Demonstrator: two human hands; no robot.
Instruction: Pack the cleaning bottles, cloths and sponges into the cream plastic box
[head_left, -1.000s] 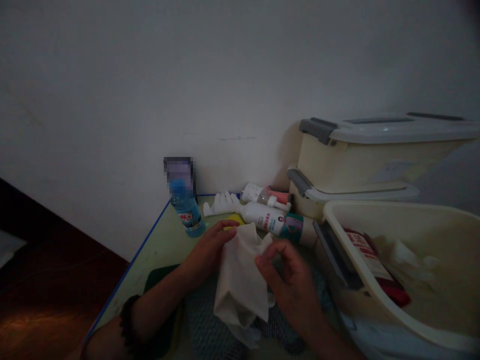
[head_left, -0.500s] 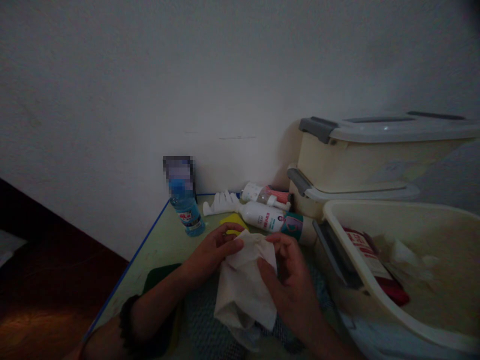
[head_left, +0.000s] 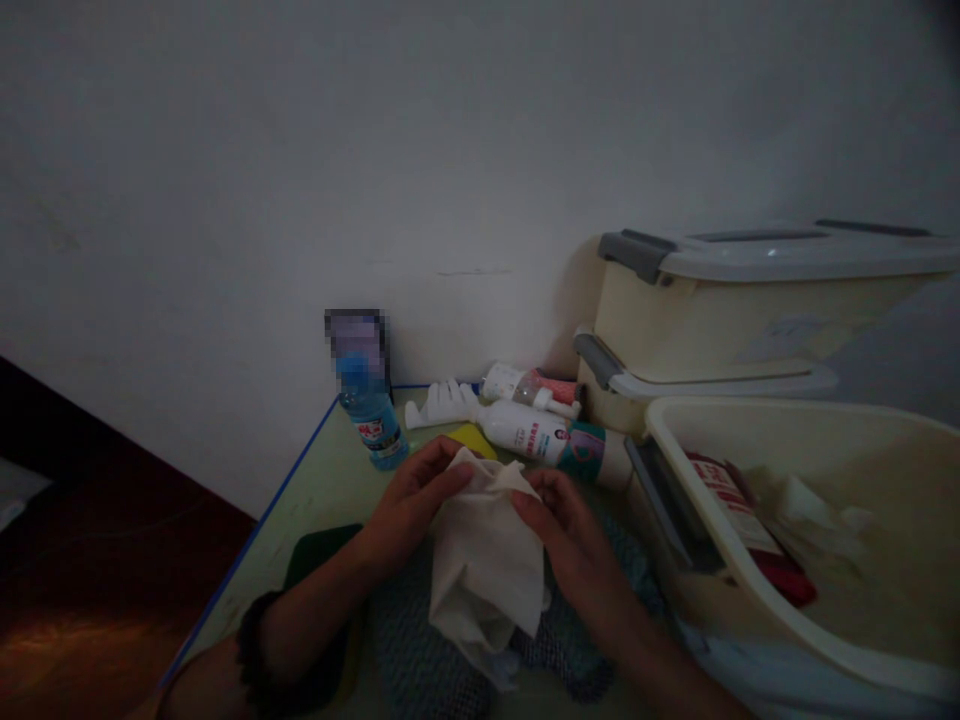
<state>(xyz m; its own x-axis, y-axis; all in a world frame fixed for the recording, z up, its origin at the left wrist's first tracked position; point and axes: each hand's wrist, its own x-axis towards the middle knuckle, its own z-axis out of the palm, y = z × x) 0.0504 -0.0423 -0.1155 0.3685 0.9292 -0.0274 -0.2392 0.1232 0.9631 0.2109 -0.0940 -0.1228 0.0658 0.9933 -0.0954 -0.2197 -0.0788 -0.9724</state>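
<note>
A thin white cloth [head_left: 487,560], perhaps a wipe or soft tissue, hangs in folds between my two hands. My left hand [head_left: 424,495] is closed on its upper left edge, thumb on top. On the upper right corner, my right hand [head_left: 566,520] pinches the cloth between thumb and fingers. Its lower end droops over a blue-grey knitted fabric [head_left: 412,630] on the table. Just beyond my left hand lies a yellow item [head_left: 474,438], partly hidden.
A blue liquid bottle [head_left: 379,430] stands at the left. Behind my hands lie a white glove [head_left: 442,403], a white pump bottle [head_left: 547,437] and a patterned bottle [head_left: 517,385]. An open cream bin [head_left: 667,415] and stacked lidded boxes [head_left: 675,330] occupy the right.
My right hand has closed in on the cloth's upper corner, thumb now nearer the fingers. My left hand has shifted slightly left, and the cloth's top edge is folded differently.
</note>
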